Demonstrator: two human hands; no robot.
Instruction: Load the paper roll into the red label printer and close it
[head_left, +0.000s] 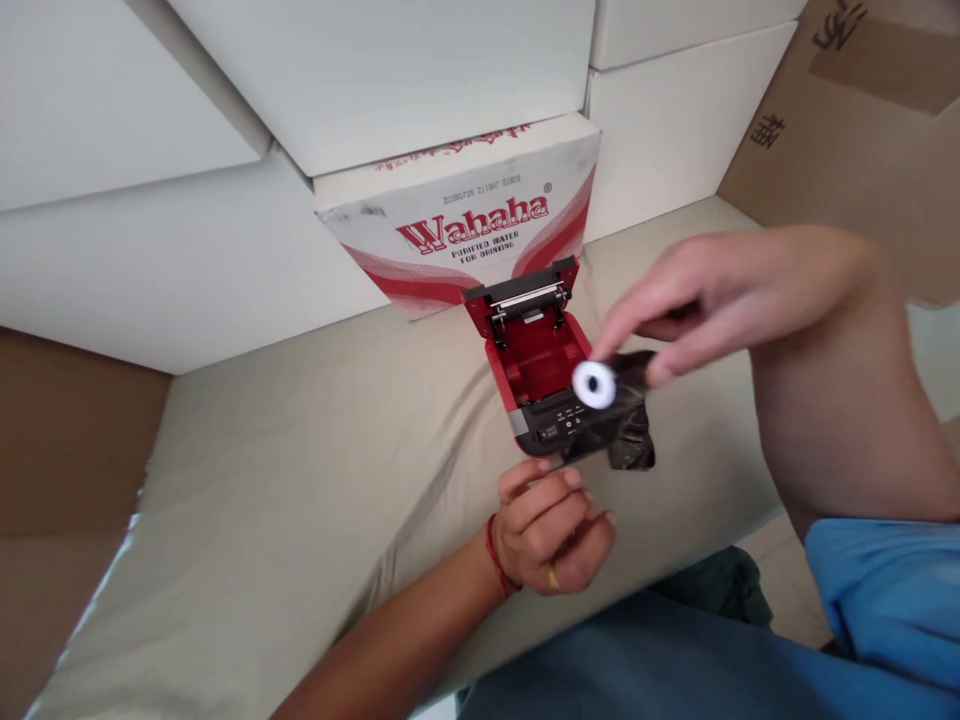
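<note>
Right hand (709,300) has a round white-ended roll (605,388) pinched over the near right of the boxy red-and-black printer (540,372), lid up. Left hand (551,525) is curled by its near edge, can't tell if gripping anything. Crinkly, shiny black wrap (634,448) at right.

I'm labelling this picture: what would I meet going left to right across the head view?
Brown surface at the left edge → open red machine → white roll → right hand → cardboard box with black writing.
</note>
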